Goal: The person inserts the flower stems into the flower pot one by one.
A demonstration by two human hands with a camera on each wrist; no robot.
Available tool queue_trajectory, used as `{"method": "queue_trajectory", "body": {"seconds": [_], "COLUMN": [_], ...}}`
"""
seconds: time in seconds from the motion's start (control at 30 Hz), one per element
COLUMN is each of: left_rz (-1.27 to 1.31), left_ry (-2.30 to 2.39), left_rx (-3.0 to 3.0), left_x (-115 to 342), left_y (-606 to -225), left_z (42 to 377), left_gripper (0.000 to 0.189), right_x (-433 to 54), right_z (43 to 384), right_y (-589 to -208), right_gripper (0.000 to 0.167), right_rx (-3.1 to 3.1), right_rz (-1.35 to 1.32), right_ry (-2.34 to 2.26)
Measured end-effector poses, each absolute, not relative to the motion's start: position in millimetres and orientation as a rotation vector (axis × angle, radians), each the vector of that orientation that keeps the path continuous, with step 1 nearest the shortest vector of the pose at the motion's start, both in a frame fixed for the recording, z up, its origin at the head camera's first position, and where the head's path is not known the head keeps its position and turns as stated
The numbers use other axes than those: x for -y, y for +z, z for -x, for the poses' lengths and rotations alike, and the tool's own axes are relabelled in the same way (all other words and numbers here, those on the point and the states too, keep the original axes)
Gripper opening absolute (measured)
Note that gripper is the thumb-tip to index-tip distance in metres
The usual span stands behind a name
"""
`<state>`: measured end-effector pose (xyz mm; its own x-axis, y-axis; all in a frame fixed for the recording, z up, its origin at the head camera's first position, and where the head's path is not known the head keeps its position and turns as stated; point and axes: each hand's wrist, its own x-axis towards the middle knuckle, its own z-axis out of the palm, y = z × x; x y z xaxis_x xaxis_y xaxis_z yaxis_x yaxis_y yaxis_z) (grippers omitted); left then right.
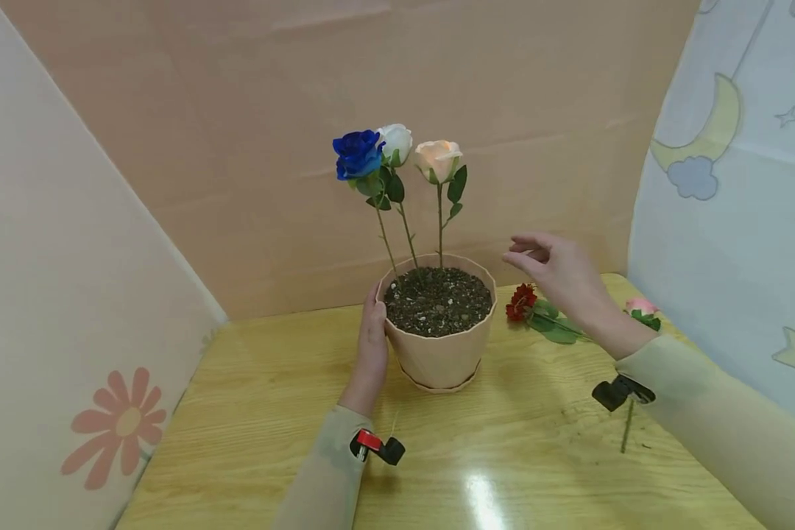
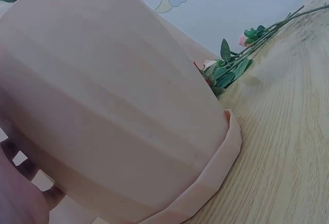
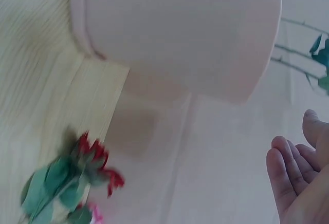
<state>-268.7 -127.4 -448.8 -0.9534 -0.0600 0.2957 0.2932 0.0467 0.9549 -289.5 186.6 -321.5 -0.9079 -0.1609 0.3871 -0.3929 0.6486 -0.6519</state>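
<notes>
A pale pink flowerpot [image 1: 440,357] full of dark soil [image 1: 440,302] stands upright on its saucer [image 1: 437,388]. From the soil rise a blue rose [image 1: 359,154], a white rose [image 1: 396,141] and a cream-peach rose [image 1: 439,160], all upright towards the back. My left hand [image 1: 371,342] rests along the pot's left side; its fingers [image 2: 25,168] lie against the wall, partly hidden by the pot. Right of the rim my right hand [image 1: 563,276] hovers in the air, thumb and fingers loosely bent, with nothing between them.
On the table [image 1: 271,412] to the right lie a red flower [image 1: 521,302] with green leaves and a pink rose [image 1: 641,305], partly behind my right arm. A loose stem end [image 1: 627,427] shows below that sleeve. Cloth-covered walls enclose the back and both sides.
</notes>
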Motion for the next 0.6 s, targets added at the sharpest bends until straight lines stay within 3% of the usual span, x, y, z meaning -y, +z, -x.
{"method": "queue_trajectory", "body": {"seconds": [0.4, 0.6], "left_rz": [0.246, 0.214], "left_ry": [-1.965, -1.959], "left_rx": [2.081, 2.089], "left_x": [125.9, 127.3], "left_y": [-448.0, -449.1], "left_z": [272.0, 273.0], "left_gripper": [0.061, 0.063], "right_x": [-269.8, -304.0], "right_z": [269.6, 262.3], "right_y": [-340.4, -351.3], "right_gripper": [0.062, 0.055], "right_rx": [2.647, 2.678], "right_rz": [-0.276, -0.218], "right_ry": [0.851, 0.772]}}
